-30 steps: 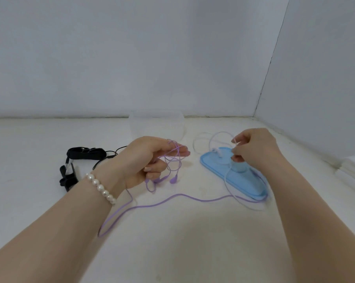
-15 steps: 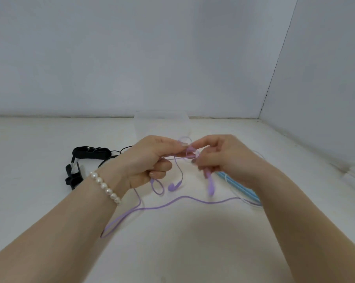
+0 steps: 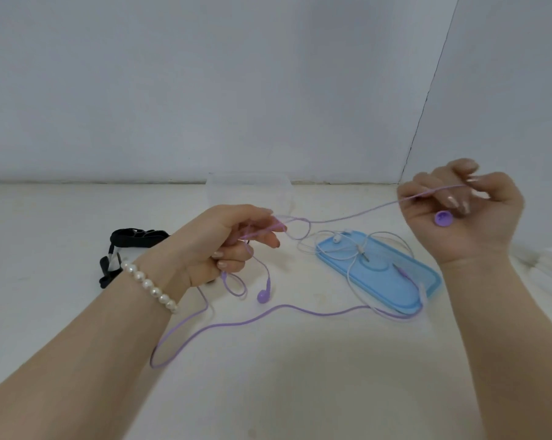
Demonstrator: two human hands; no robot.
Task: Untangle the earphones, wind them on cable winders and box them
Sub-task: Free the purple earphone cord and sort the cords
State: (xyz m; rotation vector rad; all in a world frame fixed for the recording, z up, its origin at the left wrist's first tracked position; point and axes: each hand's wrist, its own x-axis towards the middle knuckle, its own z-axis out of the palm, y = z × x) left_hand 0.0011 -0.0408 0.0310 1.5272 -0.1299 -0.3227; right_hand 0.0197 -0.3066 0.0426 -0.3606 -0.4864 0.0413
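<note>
My left hand [image 3: 233, 246] pinches the purple earphone cable [image 3: 255, 319] near a loose knot, and one purple earbud [image 3: 263, 293] dangles below its fingers. Raised at the right, my right hand [image 3: 465, 214] grips the other strand of that cable, and the second purple earbud [image 3: 442, 218] hangs against its palm. The strand runs taut between both hands. The rest of the purple cable loops across the table. White earphones [image 3: 360, 249] lie tangled on the blue lid [image 3: 395, 281].
A clear plastic box [image 3: 249, 192] stands at the back by the wall. Black earphones or a strap [image 3: 131, 246] lie to the left behind my left wrist. White folded cloth [image 3: 550, 258] sits at the right edge.
My right hand has left the white earphones, met my left hand, taken a purple strand with its earbud, and pulled it up and to the right.
</note>
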